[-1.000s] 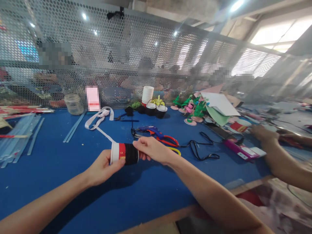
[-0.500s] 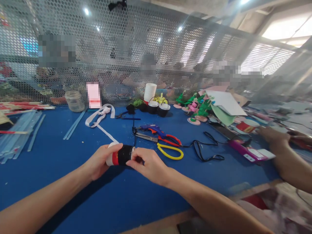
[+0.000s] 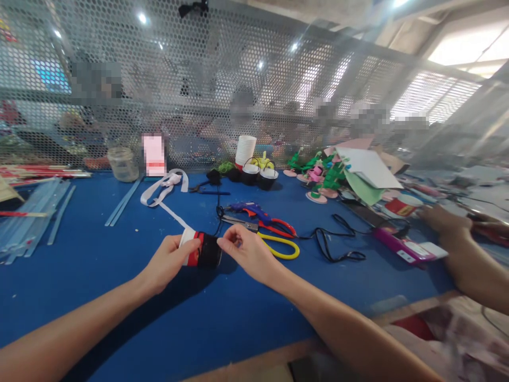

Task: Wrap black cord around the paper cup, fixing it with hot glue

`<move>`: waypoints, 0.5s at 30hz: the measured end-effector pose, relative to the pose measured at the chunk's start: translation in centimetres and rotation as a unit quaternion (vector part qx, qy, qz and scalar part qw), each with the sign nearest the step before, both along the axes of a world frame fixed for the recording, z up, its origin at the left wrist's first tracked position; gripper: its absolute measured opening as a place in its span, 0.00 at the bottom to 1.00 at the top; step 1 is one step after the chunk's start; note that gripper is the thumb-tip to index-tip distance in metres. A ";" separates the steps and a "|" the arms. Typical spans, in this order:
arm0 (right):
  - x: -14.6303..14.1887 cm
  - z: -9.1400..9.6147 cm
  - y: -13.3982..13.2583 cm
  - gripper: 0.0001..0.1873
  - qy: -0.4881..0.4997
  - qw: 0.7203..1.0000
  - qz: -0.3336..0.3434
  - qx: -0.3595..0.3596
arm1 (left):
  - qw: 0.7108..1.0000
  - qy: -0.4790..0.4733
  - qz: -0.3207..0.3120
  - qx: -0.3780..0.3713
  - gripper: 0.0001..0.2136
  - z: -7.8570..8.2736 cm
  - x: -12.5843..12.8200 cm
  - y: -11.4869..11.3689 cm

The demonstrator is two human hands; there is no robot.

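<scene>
My left hand point(image 3: 165, 262) is wrapped round a paper cup point(image 3: 209, 250) lying on its side in the air above the blue table. The cup is white and red at its left end, with a black covering round the right part. At the cup's right end my right hand point(image 3: 248, 252) holds thumb and fingertips pinched together by the black edge; whatever sits between them is too small to make out. A white ribbon point(image 3: 173, 213) runs from the cup's left end back to a loose coil. Just beyond my right hand lie yellow-and-red-handled scissors point(image 3: 280, 246).
A blue glue gun point(image 3: 248, 210) with a black cord lies behind the scissors. Small black buckets point(image 3: 267, 180) and stacked white cups point(image 3: 245, 151) stand at the back. Clear strips point(image 3: 37, 217) lie left. At right are a purple box point(image 3: 401, 248) and another person's arm point(image 3: 477, 265).
The cup has turned slightly and shifted a little right with my left hand. My right hand has moved up along its right end, from the lower edge to the upper.
</scene>
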State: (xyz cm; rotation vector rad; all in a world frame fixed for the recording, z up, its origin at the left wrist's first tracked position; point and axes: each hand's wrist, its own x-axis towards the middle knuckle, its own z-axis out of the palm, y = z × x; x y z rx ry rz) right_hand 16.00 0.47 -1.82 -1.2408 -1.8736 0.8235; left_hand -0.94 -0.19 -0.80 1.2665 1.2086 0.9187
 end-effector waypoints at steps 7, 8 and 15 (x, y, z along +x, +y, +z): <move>-0.1 0.5 -0.4 0.09 -0.006 0.996 0.051 0.070 | 0.988 0.106 -0.091 0.070 0.13 0.2 0.2 -0.7; -0.2 0.6 -0.5 0.10 -0.004 0.996 0.068 0.063 | 0.986 0.109 -0.104 0.070 0.13 0.2 0.2 -0.8; -0.4 0.6 -0.9 0.13 0.011 0.990 0.125 0.069 | 0.980 0.105 -0.157 0.060 0.15 -0.2 0.4 -0.7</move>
